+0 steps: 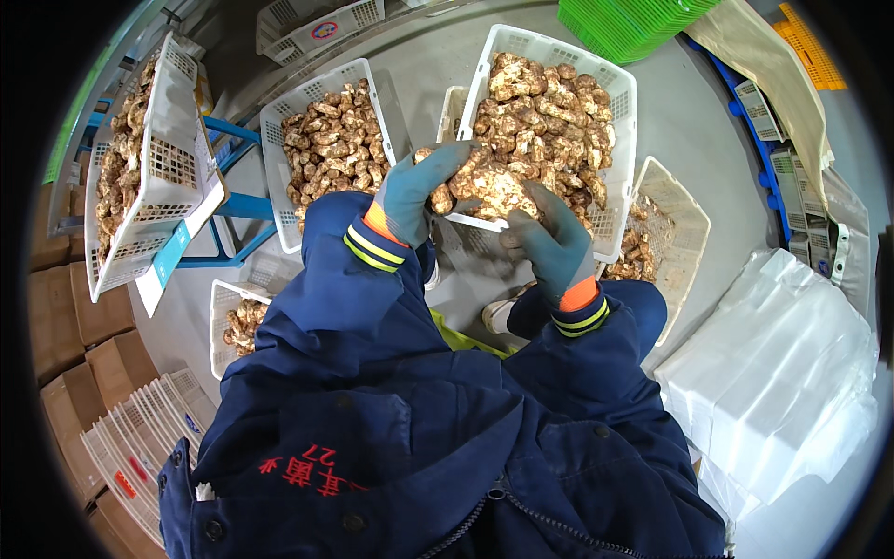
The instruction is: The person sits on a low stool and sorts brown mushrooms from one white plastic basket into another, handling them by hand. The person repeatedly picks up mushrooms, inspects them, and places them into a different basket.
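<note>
Over the near edge of a white plastic crate (626,161) heaped with brown-and-cream mushrooms (552,119), both my gloved hands meet at a bunch of mushrooms (492,189). My left hand (422,185), in a grey-blue work glove with an orange cuff, grips the bunch from the left, and a smaller mushroom (441,199) pokes out by its fingers. My right hand (555,241), gloved alike, has thumb and fingers around the bunch's right end. Part of the bunch is hidden by the fingers.
Another mushroom crate (271,150) stands left; a further one (164,168) is raised by a blue metal frame (241,202). Low crates sit at my left (218,335) and right (688,230). Stacked green baskets (628,28) are beyond; plastic-wrapped white material (768,377) lies right, cardboard boxes (56,321) left.
</note>
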